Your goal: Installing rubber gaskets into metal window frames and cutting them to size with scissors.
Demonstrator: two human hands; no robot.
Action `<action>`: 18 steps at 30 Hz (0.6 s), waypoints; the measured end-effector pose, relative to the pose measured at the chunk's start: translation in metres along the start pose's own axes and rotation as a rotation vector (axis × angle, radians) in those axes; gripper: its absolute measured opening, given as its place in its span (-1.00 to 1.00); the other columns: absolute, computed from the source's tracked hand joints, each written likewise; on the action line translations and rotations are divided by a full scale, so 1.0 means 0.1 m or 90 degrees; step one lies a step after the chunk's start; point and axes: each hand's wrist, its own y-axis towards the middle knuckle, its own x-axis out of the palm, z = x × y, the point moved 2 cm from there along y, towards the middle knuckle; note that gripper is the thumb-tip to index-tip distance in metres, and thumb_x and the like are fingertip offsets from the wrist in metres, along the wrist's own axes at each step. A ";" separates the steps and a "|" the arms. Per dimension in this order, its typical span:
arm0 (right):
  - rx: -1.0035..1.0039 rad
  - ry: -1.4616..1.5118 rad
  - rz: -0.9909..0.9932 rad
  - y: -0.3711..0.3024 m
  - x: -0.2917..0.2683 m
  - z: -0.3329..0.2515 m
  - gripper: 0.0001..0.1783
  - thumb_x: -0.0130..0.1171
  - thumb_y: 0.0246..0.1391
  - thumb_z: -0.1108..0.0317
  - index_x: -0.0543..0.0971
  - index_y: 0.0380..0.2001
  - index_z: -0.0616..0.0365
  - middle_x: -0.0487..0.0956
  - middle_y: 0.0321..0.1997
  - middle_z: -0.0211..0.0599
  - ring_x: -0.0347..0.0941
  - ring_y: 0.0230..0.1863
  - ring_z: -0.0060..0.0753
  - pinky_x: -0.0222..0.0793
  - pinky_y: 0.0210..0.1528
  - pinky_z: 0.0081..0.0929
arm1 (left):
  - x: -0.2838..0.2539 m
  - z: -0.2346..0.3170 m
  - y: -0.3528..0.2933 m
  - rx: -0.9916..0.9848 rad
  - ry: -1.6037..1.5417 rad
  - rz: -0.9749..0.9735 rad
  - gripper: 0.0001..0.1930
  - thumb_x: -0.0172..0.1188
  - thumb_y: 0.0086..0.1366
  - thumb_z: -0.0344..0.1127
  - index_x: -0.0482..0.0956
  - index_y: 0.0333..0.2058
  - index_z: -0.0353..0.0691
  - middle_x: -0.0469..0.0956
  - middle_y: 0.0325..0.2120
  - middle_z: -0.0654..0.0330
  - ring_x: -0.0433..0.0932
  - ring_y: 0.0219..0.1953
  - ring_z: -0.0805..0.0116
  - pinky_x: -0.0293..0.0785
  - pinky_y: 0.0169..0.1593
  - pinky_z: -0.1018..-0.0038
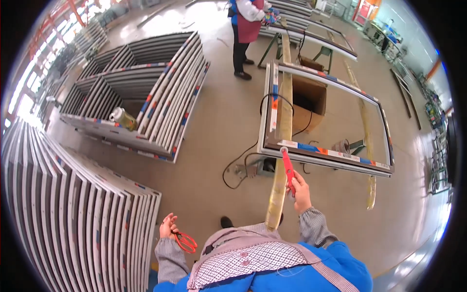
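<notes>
My right hand (301, 192) is closed around a red-handled tool (289, 168) with a small round wheel-like end. That end rests at the near left corner of a grey window frame (335, 158), which has printed tape strips along its sides. The frame lies flat across two long supports wrapped in yellowish film, the nearer one a bar (277, 190) running toward my body. Down at my left side, my left hand (168, 227) grips a pair of scissors (186, 242); their red-orange handle loops stick out beside the wrist, and the blades are mostly hidden.
Many frames stand in a stack (97, 204) at near left. Another stack (170, 102) lies beyond it, with a yellowish bottle (124, 118) inside. A cardboard box (309, 97) and black cables sit beneath the work frame. At the back, a co-worker (248, 24) handles something beside more frames.
</notes>
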 end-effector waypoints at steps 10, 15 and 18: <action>-0.164 -0.006 0.118 0.22 0.58 -0.34 -0.61 -0.09 0.17 0.41 0.31 0.08 0.18 0.43 -0.48 -0.41 0.33 -0.53 -0.65 0.33 -0.51 -0.69 | 2.23 2.93 -2.21 0.948 0.028 -0.203 -0.70 -0.11 0.33 -0.20 0.38 -0.14 -0.32 0.23 -0.62 0.38 0.01 -0.74 0.68 -0.10 -0.71 0.69; -0.216 -0.014 0.186 0.50 0.75 -0.58 -0.62 -0.11 0.19 0.40 0.31 0.08 0.18 0.42 -0.50 -0.43 0.31 -0.55 -0.66 0.31 -0.53 -0.69 | 2.44 3.38 -2.56 1.296 -0.036 -0.349 -0.60 -0.25 0.35 -0.18 0.39 -0.21 -0.48 0.19 -0.70 0.27 0.10 -0.73 0.57 0.06 -0.65 0.62; -0.259 0.018 0.209 0.81 0.70 -0.50 -0.61 -0.11 0.19 0.38 0.29 0.09 0.18 0.40 -0.52 -0.44 0.30 -0.60 -0.65 0.30 -0.59 -0.67 | 2.54 3.48 -2.20 1.291 0.036 -0.334 -0.62 -0.23 0.34 -0.20 0.41 -0.21 -0.45 0.22 -0.65 0.25 0.13 -0.67 0.52 0.09 -0.60 0.59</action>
